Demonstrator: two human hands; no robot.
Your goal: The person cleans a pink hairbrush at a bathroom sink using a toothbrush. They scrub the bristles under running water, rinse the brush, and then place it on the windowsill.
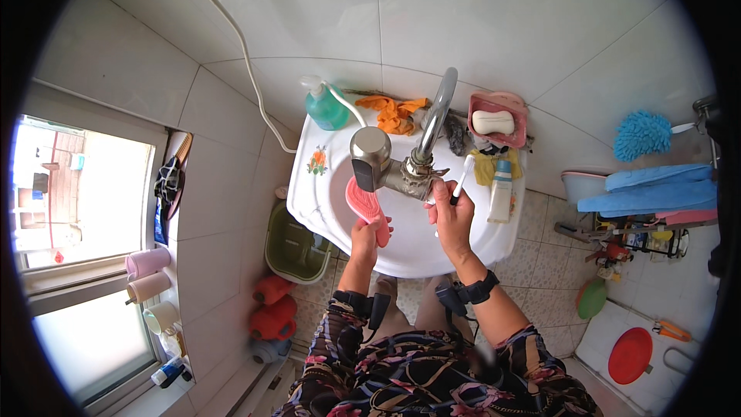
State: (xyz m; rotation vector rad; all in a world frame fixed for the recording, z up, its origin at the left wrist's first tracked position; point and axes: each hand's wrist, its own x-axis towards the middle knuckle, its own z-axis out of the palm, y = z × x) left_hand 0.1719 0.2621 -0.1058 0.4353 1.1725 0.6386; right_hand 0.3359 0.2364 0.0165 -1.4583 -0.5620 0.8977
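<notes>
Over the white washbasin (417,252), my left hand (366,237) is closed around the handle of a pink ribbed brush (366,202), its head below the metal faucet body (370,153). My right hand (452,214) holds a white toothbrush (463,176), bristle end up, beside the tap's right side; what else its fingers touch there is hard to tell. The curved spout (443,110) points up. On the basin's right rim a white tube with a blue cap (501,194) lies on a yellow cloth (481,168). A bar of white soap (493,122) rests in a pink soap dish (512,98).
A green pump bottle (327,109) and an orange cloth (395,116) are on the basin's back edge. An olive bucket (295,249) stands at lower left near red containers (275,313). Blue towels (654,191) hang at right. Cups (147,263) line the window sill.
</notes>
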